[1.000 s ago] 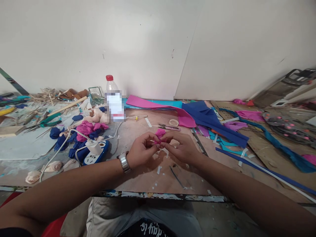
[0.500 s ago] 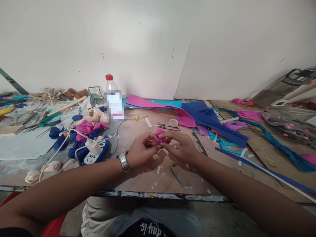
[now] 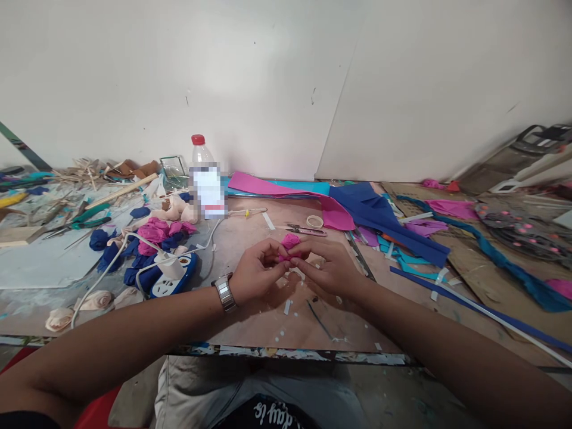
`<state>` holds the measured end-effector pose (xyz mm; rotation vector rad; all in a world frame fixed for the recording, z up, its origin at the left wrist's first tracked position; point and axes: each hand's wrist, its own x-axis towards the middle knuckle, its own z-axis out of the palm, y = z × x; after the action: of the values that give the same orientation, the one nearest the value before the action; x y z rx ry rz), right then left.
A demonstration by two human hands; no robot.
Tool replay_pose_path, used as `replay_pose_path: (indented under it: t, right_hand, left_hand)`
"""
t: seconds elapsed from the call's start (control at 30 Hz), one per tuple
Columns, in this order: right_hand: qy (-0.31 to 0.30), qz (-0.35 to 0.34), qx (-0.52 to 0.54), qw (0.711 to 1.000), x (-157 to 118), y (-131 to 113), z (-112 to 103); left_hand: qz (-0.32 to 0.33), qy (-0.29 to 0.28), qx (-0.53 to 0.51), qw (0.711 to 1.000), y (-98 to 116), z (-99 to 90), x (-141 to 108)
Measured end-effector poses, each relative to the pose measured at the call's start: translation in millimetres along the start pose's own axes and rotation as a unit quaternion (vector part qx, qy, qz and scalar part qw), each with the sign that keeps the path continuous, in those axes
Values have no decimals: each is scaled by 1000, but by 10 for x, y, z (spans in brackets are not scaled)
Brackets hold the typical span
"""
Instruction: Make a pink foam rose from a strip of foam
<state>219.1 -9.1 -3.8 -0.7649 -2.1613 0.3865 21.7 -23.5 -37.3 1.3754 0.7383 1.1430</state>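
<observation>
A small pink crepe-paper rose [image 3: 291,241] is pinched between my two hands above the table. My left hand [image 3: 260,267], on the arm with a metal watch [image 3: 224,293], grips its lower part with thumb and fingers. From the other side my right hand [image 3: 328,265] pinches the same base, fingertips close to the left ones. The rolled head shows above the fingers, while much of the base is hidden. Just beyond lie thread snips [image 3: 306,230] and a roll of tape [image 3: 314,221].
To the left, a blue power strip [image 3: 172,280] with a white cable sits beside a heap of pink, blue and cream paper flowers [image 3: 154,233]. A red-capped bottle [image 3: 202,155] stands behind. Pink [image 3: 337,213] and dark blue paper strips [image 3: 379,220] lie at the back right.
The rose's rolled head now shows more plainly above my fingers, its pink base pinched lower between them. Both hands have stayed in nearly the same place.
</observation>
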Motion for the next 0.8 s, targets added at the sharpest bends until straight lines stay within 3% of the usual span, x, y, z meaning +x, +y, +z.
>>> replay_pose_path:
  t: [0.33, 0.8]
  right_hand:
    - [5, -7, -7, 1000, 6, 19, -3]
    - [-12, -11, 19, 1000, 6, 34, 10]
  left_hand:
    - [25, 24, 16, 999, 24, -12, 5]
    - [4, 55, 10, 998, 80, -3, 30]
